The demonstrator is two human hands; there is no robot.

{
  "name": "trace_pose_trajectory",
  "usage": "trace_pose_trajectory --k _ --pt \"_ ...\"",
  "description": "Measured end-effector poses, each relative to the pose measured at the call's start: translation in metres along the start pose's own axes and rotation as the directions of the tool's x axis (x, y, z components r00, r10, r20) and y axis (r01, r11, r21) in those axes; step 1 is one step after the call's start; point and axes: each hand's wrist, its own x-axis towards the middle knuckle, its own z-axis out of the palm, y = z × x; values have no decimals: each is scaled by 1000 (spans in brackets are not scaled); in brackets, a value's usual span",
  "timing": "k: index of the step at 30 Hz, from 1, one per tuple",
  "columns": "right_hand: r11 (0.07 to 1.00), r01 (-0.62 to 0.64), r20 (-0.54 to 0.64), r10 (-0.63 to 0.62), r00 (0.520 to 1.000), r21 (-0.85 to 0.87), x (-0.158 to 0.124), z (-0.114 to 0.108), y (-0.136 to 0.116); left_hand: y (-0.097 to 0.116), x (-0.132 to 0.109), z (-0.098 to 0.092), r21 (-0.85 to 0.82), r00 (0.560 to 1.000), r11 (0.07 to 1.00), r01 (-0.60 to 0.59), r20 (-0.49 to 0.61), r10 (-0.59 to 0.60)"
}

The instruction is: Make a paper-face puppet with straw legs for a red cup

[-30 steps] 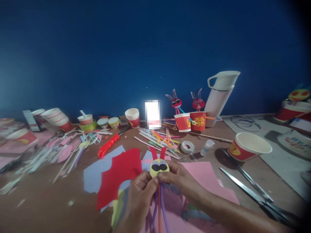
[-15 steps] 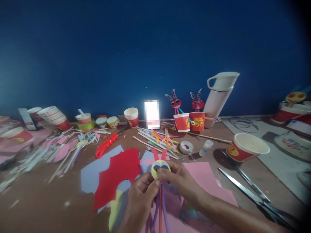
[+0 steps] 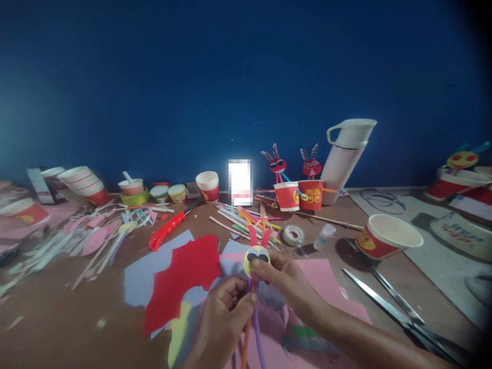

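A round yellow paper face (image 3: 251,267) with dark eyes and two red strips on top is at the front centre. My right hand (image 3: 286,279) pinches it, thumb over its front. Below the face hang purple and orange sticks (image 3: 258,328), and my left hand (image 3: 230,312) has them between thumb and fingers just under the face. Pink paper (image 3: 319,274) lies beneath my hands. Left of them are a jagged red sheet (image 3: 180,282) and blue-grey paper (image 3: 136,279).
Scissors (image 3: 388,307) lie at the right by a paper cup (image 3: 395,237). Tape (image 3: 294,236), a small bottle (image 3: 325,237) and a red cutter (image 3: 166,231) lie beyond my hands. A white flask (image 3: 342,164) stands behind two decorated cups.
The yellow face has tilted and moved slightly right. My left hand has shifted from the face's lower edge down to the sticks, which now slant.
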Motion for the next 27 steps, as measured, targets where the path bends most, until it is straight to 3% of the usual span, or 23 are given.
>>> trace_pose_trajectory --k 7,18,27 --pt "998 -55 13 54 998 24 0 0 4 1 0 2 -88 1000 996 11 24 -9" --pt "999 -44 2 44 999 -22 0 5 2 -22 5 0 75 988 988 -134 -70 139" --pt "997 18 4 -18 1000 -72 1 2 7 -9 4 5 -105 997 992 -71 -10 70"
